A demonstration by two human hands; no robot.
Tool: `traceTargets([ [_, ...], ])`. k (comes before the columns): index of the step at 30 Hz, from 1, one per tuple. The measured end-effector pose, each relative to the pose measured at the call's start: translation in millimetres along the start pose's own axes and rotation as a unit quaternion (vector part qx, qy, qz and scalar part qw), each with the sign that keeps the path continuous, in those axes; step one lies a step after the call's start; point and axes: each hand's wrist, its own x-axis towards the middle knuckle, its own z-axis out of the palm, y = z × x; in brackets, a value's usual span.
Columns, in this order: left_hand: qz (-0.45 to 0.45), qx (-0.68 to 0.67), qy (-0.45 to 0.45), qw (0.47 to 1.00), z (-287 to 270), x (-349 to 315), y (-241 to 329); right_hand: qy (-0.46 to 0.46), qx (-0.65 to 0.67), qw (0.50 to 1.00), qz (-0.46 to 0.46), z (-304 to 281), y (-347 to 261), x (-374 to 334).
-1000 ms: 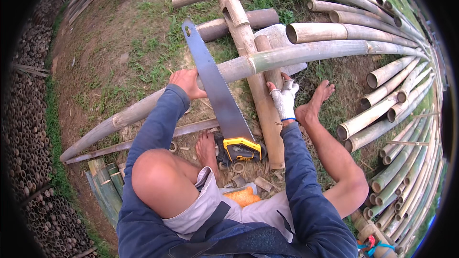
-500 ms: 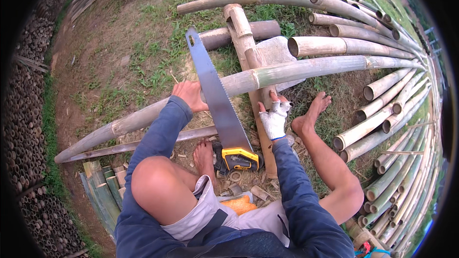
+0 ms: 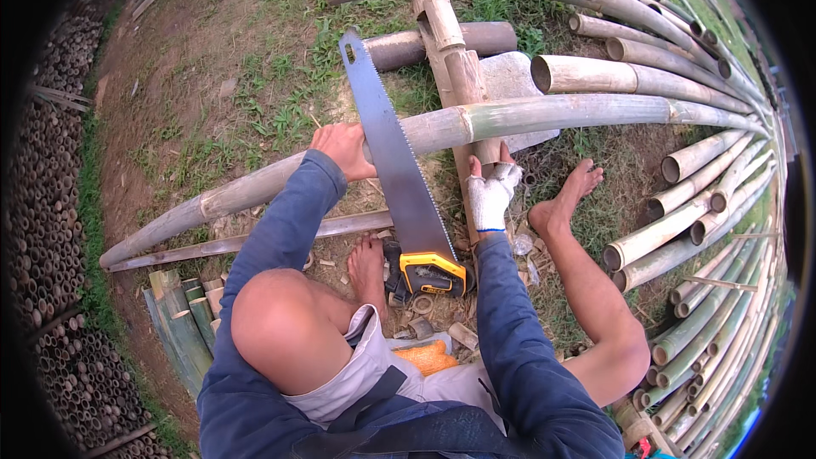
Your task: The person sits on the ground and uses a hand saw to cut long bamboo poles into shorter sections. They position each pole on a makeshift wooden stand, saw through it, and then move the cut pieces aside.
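Note:
My bare left hand [image 3: 342,151] is closed over a long bamboo pole [image 3: 544,117] that crosses in front of me. Against that pole leans a hand saw [image 3: 393,140], its blade pointing away and its yellow-and-black handle low by my foot; neither hand holds it. The blade hides part of the pole beside my left fingers. My right hand [image 3: 495,194], in a white fingerless glove, has thumb and fingers around the near end of a short bamboo piece [image 3: 465,76]. This piece passes under the pole, lying along a bamboo support [image 3: 433,21].
A dark log [image 3: 399,49] and a flat grey stone [image 3: 510,76] lie beyond the pole. Many bamboo poles [image 3: 586,75] fan out at right. Cut green bamboo [image 3: 183,323] lies at lower left, and stacked bamboo ends [image 3: 42,229] line the far left. Offcuts [image 3: 463,336] litter the ground between my feet.
The short bamboo piece has slid away from me under the pole, with my right hand at its near end. My left hand keeps its place on the pole. The view has shifted slightly.

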Motion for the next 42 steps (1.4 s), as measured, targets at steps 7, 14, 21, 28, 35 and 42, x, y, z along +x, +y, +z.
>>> traceTargets([
  [7,0.023,-0.018,0.054,0.998,3.6,0.6,-1.8,-0.021,-0.045,0.998,0.028,8.0,-7.9,20.1],
  [14,0.034,-0.012,0.025,0.999,2.6,3.3,-2.6,-0.032,-0.124,0.991,0.028,24.1,-3.2,34.0],
  [21,0.037,0.035,-0.021,0.998,1.4,5.9,-5.9,0.017,-0.061,0.994,0.093,-11.0,-16.1,3.8],
  [28,0.035,0.033,-0.004,0.999,5.4,1.8,-9.1,-0.208,0.101,0.963,0.137,-83.2,-100.5,-154.9],
  [35,0.039,0.003,-0.003,0.999,5.6,2.9,-9.9,-0.364,-0.189,0.912,0.008,-93.3,-91.7,-232.9],
  [42,0.066,-0.034,-0.007,0.997,4.0,17.3,-21.0,-0.386,-0.287,0.876,-0.029,-63.0,-72.6,-236.6],
])
